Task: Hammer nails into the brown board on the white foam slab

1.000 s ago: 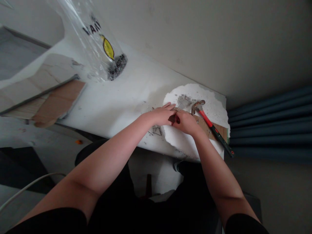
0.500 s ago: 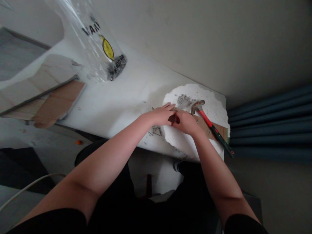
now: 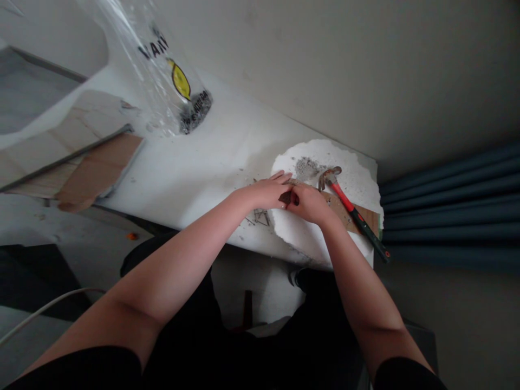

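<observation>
My left hand (image 3: 271,190) lies flat with its fingers stretched out, at the left edge of a torn white sheet (image 3: 325,153). Right beside it, my right hand (image 3: 309,202) is closed around a small dark brown piece (image 3: 284,197), possibly folded sandpaper; most of it is hidden in the fingers. A brown board (image 3: 340,212) runs across the sheet and passes under or close to my hands. The claw hammer (image 3: 350,207), with a red and black handle, rests across this board to the right. Grey dust (image 3: 306,169) is piled above my hands.
Several loose nails (image 3: 260,218) lie on the white table (image 3: 195,179) left of the sheet. A clear plastic bag (image 3: 162,81) with a lemon print is at the back left. Broken panels (image 3: 95,168) lie at the left. Dark blue curtains (image 3: 447,206) hang beyond the table's right end.
Both hands stay in almost the same place. The dark brown piece has shifted very slightly to the left, and the left elbow has moved a little left.
</observation>
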Available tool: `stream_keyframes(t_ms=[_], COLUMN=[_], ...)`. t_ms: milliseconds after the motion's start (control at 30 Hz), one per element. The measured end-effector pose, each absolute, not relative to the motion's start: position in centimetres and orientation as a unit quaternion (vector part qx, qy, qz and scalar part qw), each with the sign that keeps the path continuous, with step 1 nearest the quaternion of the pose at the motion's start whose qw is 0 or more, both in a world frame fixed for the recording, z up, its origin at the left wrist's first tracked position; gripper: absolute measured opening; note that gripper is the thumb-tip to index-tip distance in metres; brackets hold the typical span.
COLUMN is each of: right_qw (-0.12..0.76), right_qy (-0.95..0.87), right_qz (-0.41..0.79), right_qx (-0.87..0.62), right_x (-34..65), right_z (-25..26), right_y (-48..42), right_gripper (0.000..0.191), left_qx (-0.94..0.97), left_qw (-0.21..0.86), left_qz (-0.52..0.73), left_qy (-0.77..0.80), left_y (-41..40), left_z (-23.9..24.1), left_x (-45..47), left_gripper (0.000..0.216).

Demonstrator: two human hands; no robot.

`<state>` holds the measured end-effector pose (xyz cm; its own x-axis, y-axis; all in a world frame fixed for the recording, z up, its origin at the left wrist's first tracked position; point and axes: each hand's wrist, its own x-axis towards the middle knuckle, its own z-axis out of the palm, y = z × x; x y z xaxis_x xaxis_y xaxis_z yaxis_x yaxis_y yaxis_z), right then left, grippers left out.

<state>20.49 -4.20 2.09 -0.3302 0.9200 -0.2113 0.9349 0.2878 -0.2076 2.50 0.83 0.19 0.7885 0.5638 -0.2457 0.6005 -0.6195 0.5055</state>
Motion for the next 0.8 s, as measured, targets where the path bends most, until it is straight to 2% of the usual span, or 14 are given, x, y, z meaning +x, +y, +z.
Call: stream_keyframes(t_ms=[400, 600, 700, 800], right_qw=[0.004, -0.080, -0.134, -0.203], right_qy=[0.804, 0.801, 0.795, 0.763], right_qz=[-0.162, -0.215, -0.227, -0.310], right_qx=[0.572, 0.553, 0.546, 0.529], right_x=[20.4, 21.7, 22.4, 22.9], right_z=[2.5, 2.4, 1.9, 1.9], right_y=[-4.2, -4.7, -5.1, -5.5], right_gripper=[0.011, 0.006, 0.010, 0.013], left_qx=[0.904, 0.908, 0.907, 0.908], left_qw=[0.286, 0.280, 0.271, 0.257], left_qz=[-0.029, -0.015, -0.008, -0.008], left_qy=[0.317, 0.312, 0.322, 0.330], left_y=[1.2, 0.8, 0.4, -0.3], left_z=[-0.8, -0.9, -0.9, -0.7], left_x=[2.4, 2.2, 2.1, 2.1], left_gripper=[0.072, 0.074, 0.074, 0.072])
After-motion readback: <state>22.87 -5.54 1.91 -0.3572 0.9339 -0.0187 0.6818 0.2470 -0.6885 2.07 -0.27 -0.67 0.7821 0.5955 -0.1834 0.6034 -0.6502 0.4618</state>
